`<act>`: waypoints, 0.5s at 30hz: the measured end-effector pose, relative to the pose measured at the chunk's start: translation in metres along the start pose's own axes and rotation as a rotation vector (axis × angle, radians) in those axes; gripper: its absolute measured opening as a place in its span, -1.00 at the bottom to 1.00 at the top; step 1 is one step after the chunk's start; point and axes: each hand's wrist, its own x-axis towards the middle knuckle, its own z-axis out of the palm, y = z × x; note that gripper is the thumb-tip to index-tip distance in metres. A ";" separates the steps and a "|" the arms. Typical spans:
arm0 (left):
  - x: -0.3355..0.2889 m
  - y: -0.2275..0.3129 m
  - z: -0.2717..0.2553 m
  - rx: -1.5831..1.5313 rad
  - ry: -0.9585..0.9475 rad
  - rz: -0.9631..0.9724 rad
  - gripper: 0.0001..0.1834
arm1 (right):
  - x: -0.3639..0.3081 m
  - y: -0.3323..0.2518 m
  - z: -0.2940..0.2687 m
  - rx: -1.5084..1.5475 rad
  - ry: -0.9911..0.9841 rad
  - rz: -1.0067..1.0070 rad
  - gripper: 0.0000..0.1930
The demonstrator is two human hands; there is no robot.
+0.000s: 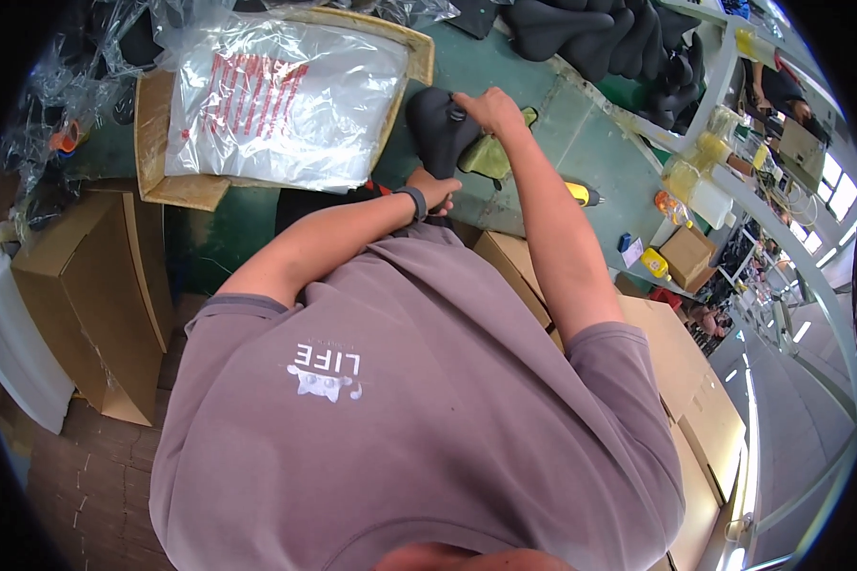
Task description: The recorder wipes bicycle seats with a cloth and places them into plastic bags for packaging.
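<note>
Mauve T-shirt [428,381] nearest; at twelve o'clock, left hand [434,190] grips a black bicycle saddle [433,128] by its nose, right hand [491,111] its wide end; open carton [152,138] at eleven.

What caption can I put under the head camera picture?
Left hand and right hand on a black saddle, beside an open cardboard box at a green table.

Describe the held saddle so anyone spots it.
On the green table, find the plastic-topped carton. Just right is the black saddle: unlike the piled saddles beyond, it has the left hand at its narrow end, the right hand at its wide end.
</note>
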 end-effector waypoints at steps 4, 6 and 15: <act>0.017 -0.007 -0.010 -0.070 0.021 0.062 -0.62 | -0.093 -0.016 0.004 -0.126 -0.009 -0.096 -0.22; 0.033 -0.022 -0.015 -0.222 -0.041 0.000 -0.45 | -0.152 -0.009 0.018 -0.140 0.007 -0.125 -0.23; 0.016 -0.015 0.005 -0.030 0.050 0.027 -0.54 | -0.133 0.001 0.008 -0.121 0.025 -0.108 -0.37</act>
